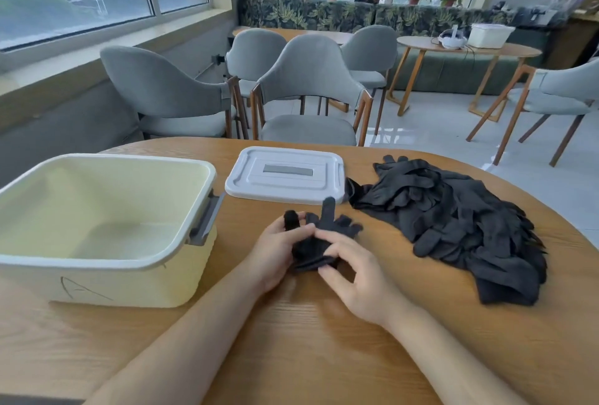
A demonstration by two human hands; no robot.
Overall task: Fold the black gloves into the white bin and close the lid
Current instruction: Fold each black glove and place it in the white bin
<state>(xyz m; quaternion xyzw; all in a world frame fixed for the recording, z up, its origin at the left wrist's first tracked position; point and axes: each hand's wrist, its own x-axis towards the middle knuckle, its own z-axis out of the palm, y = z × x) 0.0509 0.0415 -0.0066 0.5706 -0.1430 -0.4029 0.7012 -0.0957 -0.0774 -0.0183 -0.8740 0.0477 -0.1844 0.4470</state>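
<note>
bin [107, 262] left, lid [285, 174] behind, gloves [453, 220] right

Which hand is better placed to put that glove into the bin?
Probably the left hand: it grips the glove, and the open bin sits on its side; the right hand would have to reach across.

The white bin [129, 284] runs off the left edge, and the scribbled mark [81, 289] on its front wall is too faint to read. The black glove [309, 250] is partly covered by the left hand [275, 255] and the slightly blurred right hand [353, 278] gripping it; both forearms leave the frame at the bottom. In the pile of black gloves [453, 216], the overlapping pieces cannot be counted.
</note>
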